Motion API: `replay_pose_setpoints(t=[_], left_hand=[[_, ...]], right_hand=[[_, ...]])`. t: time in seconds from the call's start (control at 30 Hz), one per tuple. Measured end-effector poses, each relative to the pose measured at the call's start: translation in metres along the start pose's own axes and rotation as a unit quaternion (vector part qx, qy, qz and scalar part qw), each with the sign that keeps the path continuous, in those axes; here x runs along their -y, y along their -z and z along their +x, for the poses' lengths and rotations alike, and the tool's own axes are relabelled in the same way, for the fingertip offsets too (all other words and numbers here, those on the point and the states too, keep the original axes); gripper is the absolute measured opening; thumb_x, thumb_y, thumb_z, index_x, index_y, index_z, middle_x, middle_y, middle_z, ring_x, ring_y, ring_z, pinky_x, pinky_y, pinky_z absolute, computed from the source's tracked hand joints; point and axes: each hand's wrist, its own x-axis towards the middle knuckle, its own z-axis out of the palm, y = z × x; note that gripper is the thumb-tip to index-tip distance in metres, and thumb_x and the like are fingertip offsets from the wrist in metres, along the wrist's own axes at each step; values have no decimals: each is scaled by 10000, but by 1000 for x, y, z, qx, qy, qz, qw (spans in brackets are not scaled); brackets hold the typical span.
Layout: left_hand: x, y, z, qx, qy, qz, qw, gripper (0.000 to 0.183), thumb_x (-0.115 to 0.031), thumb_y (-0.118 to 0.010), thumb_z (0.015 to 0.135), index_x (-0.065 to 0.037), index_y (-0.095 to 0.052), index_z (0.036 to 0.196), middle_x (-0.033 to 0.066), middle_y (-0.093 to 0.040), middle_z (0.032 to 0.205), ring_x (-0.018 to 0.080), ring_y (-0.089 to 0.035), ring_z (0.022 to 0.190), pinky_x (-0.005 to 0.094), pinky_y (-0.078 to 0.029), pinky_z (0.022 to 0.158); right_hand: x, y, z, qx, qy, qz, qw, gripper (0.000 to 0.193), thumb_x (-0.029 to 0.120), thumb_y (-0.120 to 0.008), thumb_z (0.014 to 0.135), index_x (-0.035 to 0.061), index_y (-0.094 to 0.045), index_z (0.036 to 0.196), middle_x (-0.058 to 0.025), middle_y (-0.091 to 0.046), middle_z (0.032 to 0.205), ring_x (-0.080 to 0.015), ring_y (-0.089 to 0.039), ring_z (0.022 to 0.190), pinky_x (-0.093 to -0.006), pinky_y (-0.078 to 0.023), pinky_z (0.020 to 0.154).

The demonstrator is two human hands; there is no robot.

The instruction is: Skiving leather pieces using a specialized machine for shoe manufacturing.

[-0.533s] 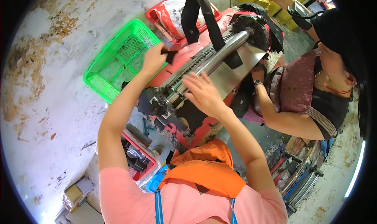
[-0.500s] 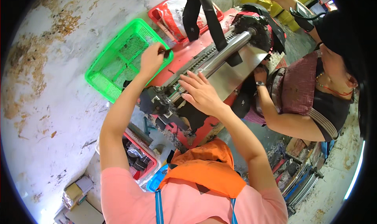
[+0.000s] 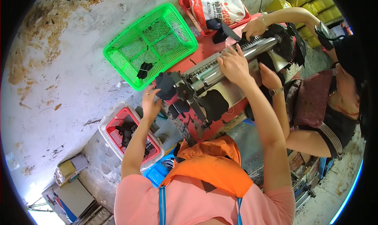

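Wall (image 3: 51, 118): whitish, patched with brown stains, filling the left side. Table (image 3: 198, 70): red top, set near the wall. Yellow packages (image 3: 319, 3): stacked at upper right.

Machine with roller (image 3: 210, 77): shiny metal bar lying slantwise across the table, a dark knob (image 3: 184, 91) at its near left end. Black sheet (image 3: 214, 105): at the front of the machine, below the roller.

Right hand (image 3: 235, 66): over the middle of the roller, fingers extended and slightly parted, nothing seen in the grasp; whether the palm touches the metal cannot be told.

Left hand (image 3: 151, 102): beside the dark block (image 3: 165, 86) at the machine's left end, thumb and fingers wide apart, no object visible between them.

Green basket (image 3: 124, 73): mesh floor, beyond the left hand, with one black bundle (image 3: 144, 69) lying in its near corner. Red basket (image 3: 184, 6): at the back, bearing a white and red plastic bag (image 3: 216, 7). White tub (image 3: 105, 124): left of the person, a red tray with dark pieces (image 3: 126, 132) inside.

Co-worker's hands: one (image 3: 255, 28) behind the roller's far end, one (image 3: 270, 77) in front; their grip cannot be told.
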Motion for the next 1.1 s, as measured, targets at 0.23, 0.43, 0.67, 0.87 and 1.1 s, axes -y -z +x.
replay_pose_setpoints(t=[0.23,0.43,0.67,0.87,1.1], left_hand=[[-25,8,-37,-61,78,45,994,140,-26,-525,824,-84,-598,928,114,-575,819,291,-573,749,342,-461,678],[-78,-3,-75,-36,241,-54,968,152,-59,-545,835,-83,-607,972,120,-630,776,292,-569,580,361,-460,567],[-153,19,-58,32,54,-188,980,126,-28,-569,820,-15,-627,932,104,-602,746,165,-552,624,288,-435,581],[-178,40,-33,15,-17,-222,975,196,29,-593,756,-54,-634,929,79,-571,687,227,-550,636,308,-436,591],[-176,81,45,-109,-17,-270,956,196,57,-555,774,-3,-614,951,84,-588,722,152,-567,603,255,-449,584]], right_hand=[[12,48,-2,-195,-36,-3,980,322,294,-555,823,26,-561,1001,-165,-576,977,-300,-520,977,-403,-371,903],[93,48,-130,-59,-189,91,976,408,305,-666,725,53,-550,1023,-106,-517,990,-270,-488,896,-392,-382,774],[120,10,-140,-200,-141,119,962,379,49,-670,674,70,-564,1037,-95,-543,1122,-285,-500,1022,-396,-374,880],[94,3,-141,-147,-337,588,721,241,-6,-588,787,17,-558,1025,-12,-608,909,-118,-568,818,-241,-450,723],[54,15,-131,-132,-351,752,542,207,65,-563,855,-13,-562,1047,1,-605,852,-51,-549,692,-198,-445,597]])
